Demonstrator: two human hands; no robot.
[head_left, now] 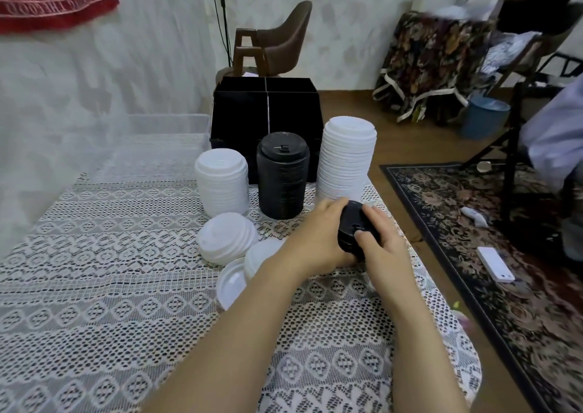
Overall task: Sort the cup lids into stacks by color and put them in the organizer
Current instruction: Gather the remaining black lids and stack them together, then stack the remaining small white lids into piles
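Observation:
A short stack of black lids (352,223) is held between both hands near the table's right edge. My left hand (318,236) grips its left side, my right hand (380,242) grips its right side with fingers curled over the top. Behind stand a tall black lid stack (282,176), a tall white lid stack (347,160) and a shorter white stack (222,182). A small white pile (227,239) and loose white lids (233,283) lie left of my hands. The black organizer (268,106) with its compartments stands at the table's far edge.
The table wears a white lace cloth (126,286). A clear plastic bin (164,128) sits left of the organizer. On the right are a patterned rug (504,286), a white box (495,262), a blue bucket (484,116), a chair and other people.

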